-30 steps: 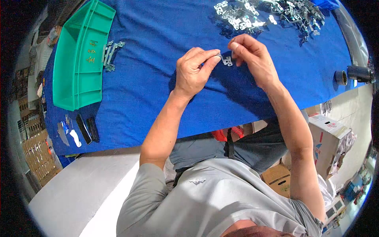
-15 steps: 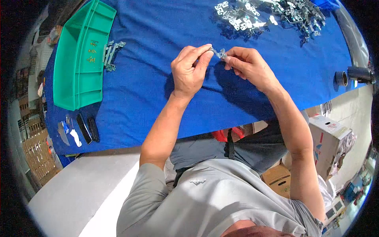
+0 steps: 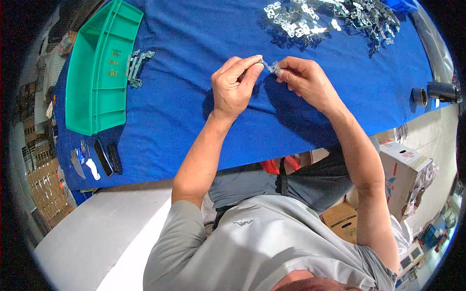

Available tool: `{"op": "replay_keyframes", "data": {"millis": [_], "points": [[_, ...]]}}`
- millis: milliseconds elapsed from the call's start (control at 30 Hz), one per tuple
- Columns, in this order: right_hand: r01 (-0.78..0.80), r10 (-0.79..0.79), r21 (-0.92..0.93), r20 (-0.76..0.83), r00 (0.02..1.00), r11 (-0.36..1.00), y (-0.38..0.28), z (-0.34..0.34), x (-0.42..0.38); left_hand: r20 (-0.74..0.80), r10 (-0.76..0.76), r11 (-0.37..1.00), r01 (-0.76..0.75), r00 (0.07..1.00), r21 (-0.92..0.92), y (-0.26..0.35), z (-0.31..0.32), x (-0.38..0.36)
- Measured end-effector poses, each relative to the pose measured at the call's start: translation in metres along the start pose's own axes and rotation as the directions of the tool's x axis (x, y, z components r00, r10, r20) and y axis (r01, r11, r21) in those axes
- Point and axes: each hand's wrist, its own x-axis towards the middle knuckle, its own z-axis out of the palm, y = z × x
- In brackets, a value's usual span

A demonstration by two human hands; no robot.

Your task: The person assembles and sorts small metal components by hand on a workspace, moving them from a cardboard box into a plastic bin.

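Observation:
Between my two hands, above the blue cloth [image 3: 189, 82], is a small shiny metal bracket [image 3: 270, 67]. My left hand [image 3: 233, 87] pinches its left end between thumb and fingers. At its right end, the thumb and forefinger of my right hand [image 3: 308, 80] are closed on the same bracket. My fingertips hide part of it. Beyond my right hand lies a loose pile of similar metal brackets [image 3: 298, 22], bright on the left and darker to the right. A small group of longer brackets [image 3: 138, 68] lies beside the green bin.
The green plastic bin [image 3: 109, 97] with markings stands at the left. Near the front left edge are a black phone-like object [image 3: 103, 157] and a white scrap [image 3: 92, 169]. A dark cylinder [image 3: 441, 91] lies at the right edge. A cardboard box [image 3: 400, 169] stands below.
The bracket has turned slightly between my fingers. My right fingertips have shifted a little, while my left hand has stayed nearly still.

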Motion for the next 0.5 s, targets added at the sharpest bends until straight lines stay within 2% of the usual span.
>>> {"op": "replay_keyframes", "data": {"millis": [233, 300, 500], "points": [[-0.025, 0.024, 0.009, 0.034, 0.999, 1.0, 0.0016, -0.001, 0.0005, -0.024, 0.003, 1.0, -0.003, 1.0, -0.002, 0.0005, 0.0008, 0.001], [-0.014, 0.014, -0.004, 0.041, 0.999, 1.0, 0.0022, -0.0012, 0.0012, -0.006, 0.053, 0.999, -0.053, 0.999, 0.012, -0.0014, 0.0003, 0.0014], [-0.002, 0.002, -0.022, -0.013, 1.0, 1.0, 0.0085, 0.0018, 0.0031, -0.005, 0.064, 0.998, -0.064, 0.998, 0.007, -0.0012, 0.0019, 0.0016]]}}
